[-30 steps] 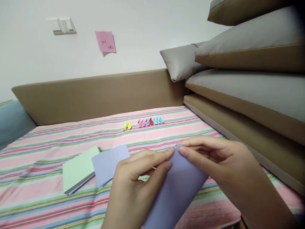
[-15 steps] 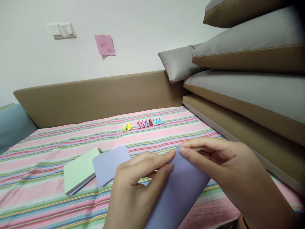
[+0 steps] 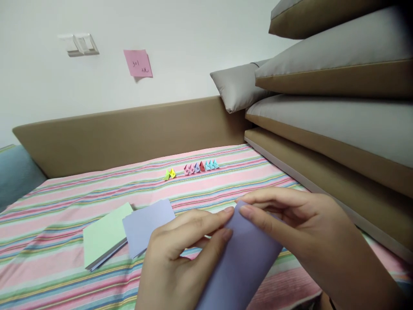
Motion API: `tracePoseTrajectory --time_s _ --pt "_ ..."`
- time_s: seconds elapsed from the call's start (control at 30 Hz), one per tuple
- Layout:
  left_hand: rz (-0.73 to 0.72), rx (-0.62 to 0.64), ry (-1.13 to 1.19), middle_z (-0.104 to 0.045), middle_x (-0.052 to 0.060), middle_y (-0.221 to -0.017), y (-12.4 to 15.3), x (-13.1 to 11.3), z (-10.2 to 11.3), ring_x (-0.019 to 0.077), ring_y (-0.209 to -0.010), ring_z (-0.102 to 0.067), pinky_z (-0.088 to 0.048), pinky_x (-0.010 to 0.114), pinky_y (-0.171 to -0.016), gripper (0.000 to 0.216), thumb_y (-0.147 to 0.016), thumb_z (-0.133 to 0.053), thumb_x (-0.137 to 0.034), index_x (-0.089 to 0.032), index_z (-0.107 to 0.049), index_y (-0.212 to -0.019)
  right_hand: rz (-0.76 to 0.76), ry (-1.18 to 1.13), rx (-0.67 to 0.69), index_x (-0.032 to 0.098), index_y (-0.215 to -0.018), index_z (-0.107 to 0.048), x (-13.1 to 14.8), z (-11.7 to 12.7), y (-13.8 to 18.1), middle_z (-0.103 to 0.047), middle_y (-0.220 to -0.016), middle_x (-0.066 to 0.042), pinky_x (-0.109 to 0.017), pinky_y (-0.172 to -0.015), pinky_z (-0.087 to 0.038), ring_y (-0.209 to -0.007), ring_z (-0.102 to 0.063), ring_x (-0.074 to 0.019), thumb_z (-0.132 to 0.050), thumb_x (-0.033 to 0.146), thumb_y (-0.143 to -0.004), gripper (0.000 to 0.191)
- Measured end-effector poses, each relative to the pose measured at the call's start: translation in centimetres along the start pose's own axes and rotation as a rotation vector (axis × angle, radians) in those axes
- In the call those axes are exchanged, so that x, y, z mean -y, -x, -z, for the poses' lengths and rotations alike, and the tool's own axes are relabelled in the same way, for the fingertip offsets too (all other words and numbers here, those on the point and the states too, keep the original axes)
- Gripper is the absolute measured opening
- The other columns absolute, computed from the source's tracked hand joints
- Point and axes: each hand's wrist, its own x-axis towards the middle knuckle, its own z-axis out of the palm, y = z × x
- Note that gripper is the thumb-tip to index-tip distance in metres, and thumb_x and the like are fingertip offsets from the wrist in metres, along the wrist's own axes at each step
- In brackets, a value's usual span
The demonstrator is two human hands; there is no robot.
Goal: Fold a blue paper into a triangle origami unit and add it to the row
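Observation:
A lilac sheet of paper (image 3: pixel 240 260) is bent over in front of me. My left hand (image 3: pixel 180 258) pinches its top left corner between thumb and forefinger. My right hand (image 3: pixel 300 232) pinches the same top edge from the right, fingertips nearly meeting the left ones. To the left on the striped bedsheet (image 3: pixel 64 262) lies a stack of paper with a green sheet (image 3: pixel 103 234) and a lilac sheet (image 3: pixel 146 224) on top. Farther back stands a row of several small folded paper pieces (image 3: pixel 193 168) in yellow, pink, red and blue.
Stacked grey and tan cushions (image 3: pixel 338 103) fill the right side. A tan padded rail (image 3: pixel 129 129) runs along the wall behind the bed. A pink sticky note (image 3: pixel 138 63) and a switch plate (image 3: pixel 79 44) are on the wall. A blue cushion (image 3: pixel 16 172) sits at far left.
The view has shifted slightly; both hands stay pinched on the lilac sheet's top edge, with almost no movement of the paper.

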Motion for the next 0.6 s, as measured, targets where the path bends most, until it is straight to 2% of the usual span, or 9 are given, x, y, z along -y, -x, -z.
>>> tracePoseTrajectory --time_s 0.33,0.6 --pt "0.036 -0.019 0.005 -0.072 0.002 -0.078 0.03 -0.25 -0.04 0.0168 -0.068 -0.065 -0.052 0.022 -0.053 0.02 -0.074 -0.069 -0.022 -0.032 -0.075 -0.09 0.0 0.001 0.001 0.026 -0.079 -0.075 0.15 -0.06 -0.02 -0.074 -0.079 -0.002 -0.026 -0.064 -0.057 -0.072 -0.069 -0.0194 -0.067 0.036 -0.076 0.013" --pt "0.016 -0.014 0.01 -0.073 0.0 -0.08 -0.02 -0.07 0.07 0.0153 -0.072 -0.066 -0.053 0.019 -0.058 0.023 -0.075 -0.068 -0.02 -0.033 -0.075 -0.092 -0.021 -0.01 0.014 0.026 -0.078 -0.075 0.23 -0.1 -0.03 -0.074 -0.076 -0.002 -0.024 -0.061 -0.056 -0.069 -0.069 -0.0183 -0.068 0.036 -0.076 0.013"
